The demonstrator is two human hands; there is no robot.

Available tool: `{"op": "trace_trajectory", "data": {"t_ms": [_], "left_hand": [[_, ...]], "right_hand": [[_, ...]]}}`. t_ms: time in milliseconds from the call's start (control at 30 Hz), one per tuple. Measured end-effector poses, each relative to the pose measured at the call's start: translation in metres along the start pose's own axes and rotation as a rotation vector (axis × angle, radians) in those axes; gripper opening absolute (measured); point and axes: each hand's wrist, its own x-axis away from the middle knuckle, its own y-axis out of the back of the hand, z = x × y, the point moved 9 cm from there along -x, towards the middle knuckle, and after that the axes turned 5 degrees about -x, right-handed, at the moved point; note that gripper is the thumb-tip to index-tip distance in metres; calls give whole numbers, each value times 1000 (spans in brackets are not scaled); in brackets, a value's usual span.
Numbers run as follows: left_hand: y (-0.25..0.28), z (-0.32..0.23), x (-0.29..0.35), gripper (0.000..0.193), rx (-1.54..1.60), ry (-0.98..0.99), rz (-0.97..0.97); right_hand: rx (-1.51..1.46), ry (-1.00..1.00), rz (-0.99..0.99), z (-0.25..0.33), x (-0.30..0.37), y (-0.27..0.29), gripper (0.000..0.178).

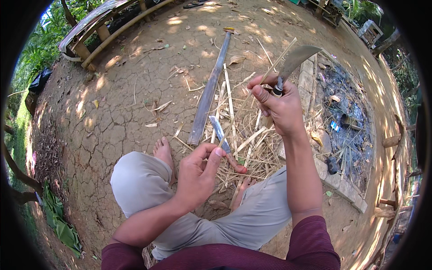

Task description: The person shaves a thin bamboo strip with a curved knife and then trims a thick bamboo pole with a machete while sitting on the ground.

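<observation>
A thin bamboo strip (pixel 280 58) slants from my left hand up past my right hand. My left hand (pixel 198 173) pinches its lower end between thumb and fingers, above my bent knee. Higher and to the right, my right hand (pixel 285 105) is closed round the handle of a sickle (pixel 294 63). Its broad curved blade points up and right, and the fingers also rest against the strip. Below and between my hands, a knife (pixel 218 130) with a wooden, red-ended handle lies on the ground. Beyond it lies a long dark bamboo piece (pixel 210 92).
Pale bamboo slivers (pixel 249 144) litter the cracked earth (pixel 112 117) by my bare feet. On the right, a stone border (pixel 330 177) edges an ash patch (pixel 344 112) with litter. A low bamboo structure (pixel 119 31) stands at far left, and green leaves (pixel 60 220) lie near left.
</observation>
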Motion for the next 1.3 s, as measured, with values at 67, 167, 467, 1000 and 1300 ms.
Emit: {"op": "trace_trajectory", "data": {"t_ms": [67, 167, 467, 1000, 1300], "left_hand": [[-1, -1, 0, 21, 41, 23, 15], [-4, -7, -2, 25, 126, 30, 29], [-2, -22, -8, 27, 131, -62, 28], [102, -35, -17, 29, 472, -144, -526], [106, -43, -5, 21, 271, -123, -575]], "right_hand": [[-1, 7, -15, 2, -1, 1, 24], [-2, -35, -4, 1, -2, 0, 24], [-9, -164, 47, -15, 5, -20, 28], [190, -554, 551, -65, 59, -107, 24], [610, -72, 215, -36, 16, -50, 17]]}}
